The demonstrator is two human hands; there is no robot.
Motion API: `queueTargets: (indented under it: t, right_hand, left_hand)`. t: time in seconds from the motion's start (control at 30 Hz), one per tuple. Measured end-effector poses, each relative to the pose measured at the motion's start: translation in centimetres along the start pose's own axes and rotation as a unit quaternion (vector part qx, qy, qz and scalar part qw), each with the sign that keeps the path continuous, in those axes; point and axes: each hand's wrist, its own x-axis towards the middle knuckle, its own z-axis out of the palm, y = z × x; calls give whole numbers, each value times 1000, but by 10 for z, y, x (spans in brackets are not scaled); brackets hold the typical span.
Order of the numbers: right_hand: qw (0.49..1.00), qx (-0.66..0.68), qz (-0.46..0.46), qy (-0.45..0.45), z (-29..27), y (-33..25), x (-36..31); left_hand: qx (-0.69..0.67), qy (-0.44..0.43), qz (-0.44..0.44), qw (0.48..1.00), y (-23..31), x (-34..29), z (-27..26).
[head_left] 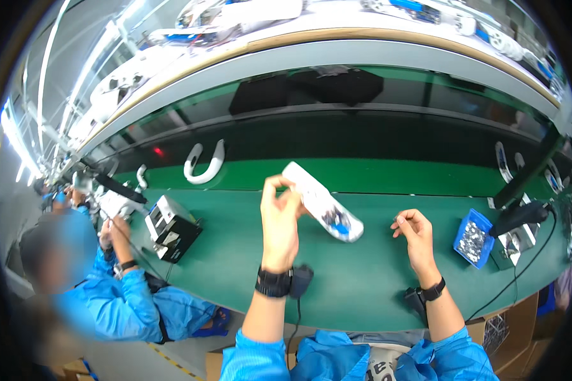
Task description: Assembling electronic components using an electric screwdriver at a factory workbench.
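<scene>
My left hand point(279, 219) grips a long white plastic housing point(311, 190) near its upper end. The housing is held tilted above the green table, and its lower end shows dark and blue parts inside. To the right, my right hand point(416, 238) is apart from the housing, its thumb and forefinger pinched together. A tiny dark thing seems to sit at those fingertips, too small to name. Nearest to that hand on its right stands a blue bin point(457, 244) of small metal parts.
A white U-shaped part point(204, 173) lies at the back left. Left of me is a black-and-white boxy device point(171, 228), beside a co-worker in a blue jacket point(117, 305). An electric screwdriver point(521, 216) with a cable is at the right. A shelf point(337, 47) spans the back.
</scene>
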Motion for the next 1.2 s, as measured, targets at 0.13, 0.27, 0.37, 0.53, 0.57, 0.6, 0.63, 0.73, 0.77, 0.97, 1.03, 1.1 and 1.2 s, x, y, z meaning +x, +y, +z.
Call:
queueTargets:
  t: [0.13,0.27,0.37,0.53,0.57,0.6,0.63,0.73,0.77,0.97,1.03,1.1,1.2]
  right_hand:
    - [990,40,-126,-57,18,-94,-50]
    - [925,-167,-283,-191,17,-133,-64]
    - [918,-197,-286,-193,17,-129,-69]
    - [918,-256,-272,-134,-9,-116,-76]
    - [926,-256,-248,-126,-13,-113,-78]
    - [936,-229,-241,-115,-13,-110,-79]
    - [937,-228,-239,-113,-14,-109,-80]
    - [964,-193,-163,-86,-8,-113,-82]
    - [974,-159,-136,-85,-4,-114,-82]
    - [991,-99,-39,-77,6,-114,-81]
    - [992,-89,-30,-81,10,-112,-84]
    - [989,-120,-44,-73,9,-112,-86]
    - [985,-145,-62,-78,9,-107,-89]
  left_hand:
    - [28,-81,-81,993,6,-65,33]
    - [48,-122,-79,988,-12,-89,61]
    - [66,-152,-95,982,-23,-91,76]
    - [82,-141,-100,981,-26,-104,83]
    - [89,-139,-127,978,-25,-106,85]
    - [90,-140,-130,977,-22,-109,90]
    - [84,-145,-120,978,-20,-112,97]
    - [65,-154,-122,978,-16,-113,101]
    - [49,-158,-134,977,-14,-112,100]
    - [85,-178,-166,966,-13,-120,98]
    - [91,-186,-166,964,-12,-124,97]
    - [67,-187,-158,967,-10,-125,96]
    - [30,-192,-176,965,-13,-124,88]
